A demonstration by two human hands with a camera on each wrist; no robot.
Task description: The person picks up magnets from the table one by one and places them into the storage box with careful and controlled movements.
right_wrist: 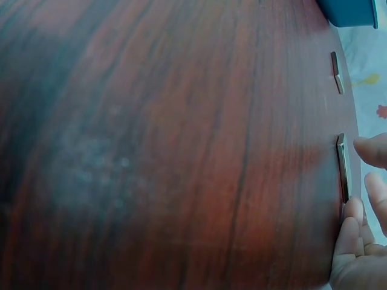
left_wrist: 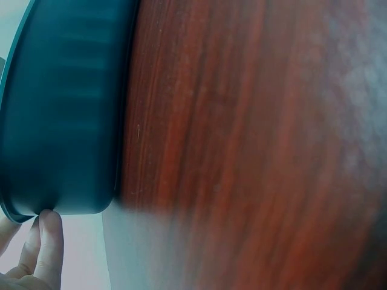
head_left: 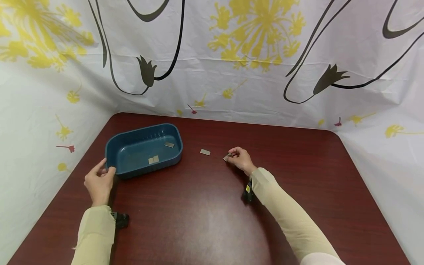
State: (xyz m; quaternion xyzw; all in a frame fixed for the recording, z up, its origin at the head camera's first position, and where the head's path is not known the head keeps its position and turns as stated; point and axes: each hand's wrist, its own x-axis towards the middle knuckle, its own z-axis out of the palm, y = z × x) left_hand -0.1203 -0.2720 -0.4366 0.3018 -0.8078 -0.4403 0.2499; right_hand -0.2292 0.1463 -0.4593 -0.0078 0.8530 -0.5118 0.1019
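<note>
On the dark red tabletop (head_left: 198, 213), the left hand (head_left: 99, 183) pinches the near-left corner of a blue tray (head_left: 132, 154), set toward the tabletop's far-left corner. Beyond, the right hand (head_left: 241, 160) touches a thin plate (head_left: 226, 158), whether its grip pinches it I cannot tell; another plate (head_left: 205, 152) lies nearer the far edge.

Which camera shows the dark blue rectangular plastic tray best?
The head view: it frames the dark blue rectangular plastic tray entirely, inside included, with the left hand at one corner. The left wrist view shows only a cropped outer side; the right wrist view, just a small part.
</note>
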